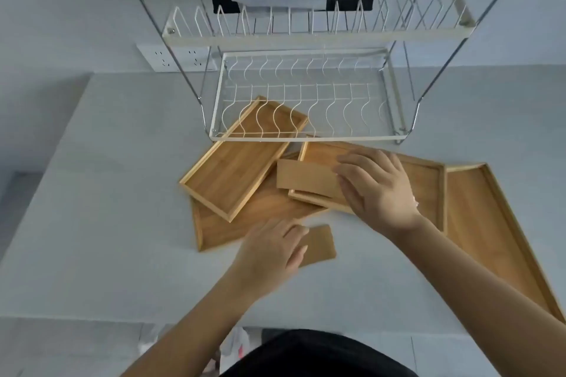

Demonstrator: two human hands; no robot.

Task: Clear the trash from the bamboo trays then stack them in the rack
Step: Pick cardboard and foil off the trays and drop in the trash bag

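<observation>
We are looking at an early stage here: nothing is sitting in the wire rack (pixel 306 107) yet, and by our reckoning the clearing is only partly done. Our right hand (pixel 376 187) is pinching a brown card strip (pixel 306 179), fingers clamped on its end, at the near-left corner of the middle tray (pixel 425 180), just right of centre. Our left hand (pixel 269 251) is resting flat on a second card piece (pixel 320 245) on the table (pixel 92 193) at six o'clock, fingers together; whether it is gripping, we cannot tell. The small tray (pixel 232 171) is lying at ten o'clock, its far end poking under the rack. A flat tray (pixel 260 220) is sitting beneath it, and a large tray (pixel 490 223) is stretching away at three o'clock. All are pale bamboo with raised rims, overlapping untidily. All the stacking is still waiting for us.
</observation>
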